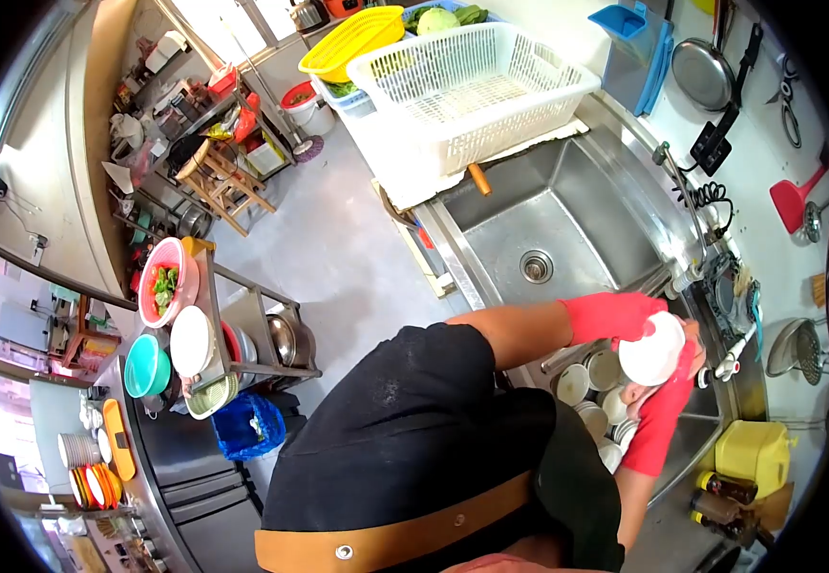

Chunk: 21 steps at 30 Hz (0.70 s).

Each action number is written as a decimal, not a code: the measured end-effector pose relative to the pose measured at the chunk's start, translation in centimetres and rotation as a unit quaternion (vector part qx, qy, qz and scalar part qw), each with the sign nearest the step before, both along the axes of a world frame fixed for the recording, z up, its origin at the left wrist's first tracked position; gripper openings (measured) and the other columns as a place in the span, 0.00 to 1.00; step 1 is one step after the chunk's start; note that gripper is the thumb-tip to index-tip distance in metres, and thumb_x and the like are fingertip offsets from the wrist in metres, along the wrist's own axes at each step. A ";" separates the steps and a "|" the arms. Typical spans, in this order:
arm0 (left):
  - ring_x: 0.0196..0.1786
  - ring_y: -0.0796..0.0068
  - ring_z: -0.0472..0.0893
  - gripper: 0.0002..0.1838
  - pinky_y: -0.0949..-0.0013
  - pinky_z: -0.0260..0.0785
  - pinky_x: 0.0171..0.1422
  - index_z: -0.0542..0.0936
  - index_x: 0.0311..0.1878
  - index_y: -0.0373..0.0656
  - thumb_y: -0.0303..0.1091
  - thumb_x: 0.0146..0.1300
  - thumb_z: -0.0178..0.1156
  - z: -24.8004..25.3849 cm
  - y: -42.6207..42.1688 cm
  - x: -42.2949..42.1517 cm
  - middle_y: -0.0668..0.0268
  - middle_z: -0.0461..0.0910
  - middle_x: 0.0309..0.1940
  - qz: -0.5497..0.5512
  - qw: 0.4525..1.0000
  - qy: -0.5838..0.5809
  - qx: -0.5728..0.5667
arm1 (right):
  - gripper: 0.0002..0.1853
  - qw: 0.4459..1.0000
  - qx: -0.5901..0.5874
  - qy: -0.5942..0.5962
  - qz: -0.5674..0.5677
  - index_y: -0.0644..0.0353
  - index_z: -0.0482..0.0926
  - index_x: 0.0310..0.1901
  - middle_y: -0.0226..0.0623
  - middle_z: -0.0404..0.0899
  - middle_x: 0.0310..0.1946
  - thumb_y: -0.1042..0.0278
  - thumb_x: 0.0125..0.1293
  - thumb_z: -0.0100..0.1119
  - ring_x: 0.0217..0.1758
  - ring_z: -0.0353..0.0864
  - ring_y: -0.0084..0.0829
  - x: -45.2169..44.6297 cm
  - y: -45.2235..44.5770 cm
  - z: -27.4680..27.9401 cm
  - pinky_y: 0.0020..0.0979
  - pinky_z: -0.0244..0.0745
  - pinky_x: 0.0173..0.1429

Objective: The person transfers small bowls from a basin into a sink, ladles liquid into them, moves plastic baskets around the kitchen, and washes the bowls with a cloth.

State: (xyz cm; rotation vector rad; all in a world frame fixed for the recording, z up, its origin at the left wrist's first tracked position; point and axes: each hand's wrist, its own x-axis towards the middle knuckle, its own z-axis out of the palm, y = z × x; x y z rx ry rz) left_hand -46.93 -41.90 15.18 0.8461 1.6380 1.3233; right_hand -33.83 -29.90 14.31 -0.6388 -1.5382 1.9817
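Observation:
Close to my body, at the right of the head view, a round white bowl (651, 350) is held over the sink's near part. My left hand (691, 340) is closed at the bowl's far rim, partly hidden by it. My right hand (631, 393) is low beside the bowl, among the other white dishes; its fingers are mostly hidden, so its grip is unclear. Red sleeves (659, 425) cover both forearms. Several white cups or small bowls (572, 384) sit crowded together below my hands.
A deep steel sink basin (567, 224) with a drain lies beyond my left arm. A white plastic basket (477, 91) stands past it. A faucet (690, 277) is at the wall side. A yellow jug (756, 454) and dark bottles (725, 501) stand to the right.

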 end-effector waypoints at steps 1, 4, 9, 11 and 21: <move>0.39 0.65 0.83 0.12 0.61 0.75 0.36 0.76 0.50 0.40 0.32 0.65 0.57 -2.0 0.8 0.5 0.57 0.81 0.38 -0.033 0.996 -0.072 0.027 | 0.24 0.995 -0.075 -0.051 0.030 0.59 0.66 0.63 0.43 0.77 0.54 0.50 0.75 0.46 0.52 0.82 0.40 -0.4 2.3 -0.8 0.40 0.79 0.55; 0.45 0.64 0.82 0.18 0.60 0.75 0.45 0.76 0.54 0.39 0.36 0.63 0.61 -5.6 1.7 1.9 0.56 0.81 0.43 -0.050 0.976 -0.182 0.104 | 0.15 0.951 -0.115 0.123 0.261 0.57 0.74 0.48 0.37 0.80 0.42 0.54 0.74 0.48 0.42 0.81 0.34 -4.0 4.3 -5.1 0.35 0.79 0.48; 0.55 0.62 0.80 0.28 0.58 0.74 0.61 0.75 0.60 0.38 0.44 0.60 0.67 -13.7 3.4 -3.4 0.56 0.81 0.51 0.094 0.961 -0.106 0.239 | 0.32 0.971 -0.037 -0.192 0.139 0.56 0.76 0.56 0.40 0.83 0.47 0.33 0.72 0.42 0.45 0.81 0.36 -0.6 4.1 -7.0 0.36 0.73 0.49; 0.54 0.60 0.81 0.31 0.58 0.77 0.55 0.74 0.61 0.37 0.49 0.61 0.64 -9.5 2.3 -4.6 0.52 0.82 0.49 0.113 0.975 0.192 -0.006 | 0.30 0.970 -0.080 -0.225 0.051 0.60 0.78 0.49 0.43 0.81 0.33 0.36 0.69 0.50 0.37 0.82 0.34 0.2 2.0 -6.1 0.37 0.76 0.38; 0.47 0.49 0.82 0.22 0.58 0.77 0.30 0.70 0.60 0.45 0.35 0.63 0.56 -31.3 -3.0 -12.3 0.53 0.77 0.53 0.267 0.910 -0.009 -0.318 | 0.31 0.945 -0.212 -0.160 -0.189 0.57 0.63 0.65 0.50 0.77 0.52 0.57 0.65 0.65 0.44 0.83 0.46 16.5 5.7 -8.8 0.42 0.80 0.40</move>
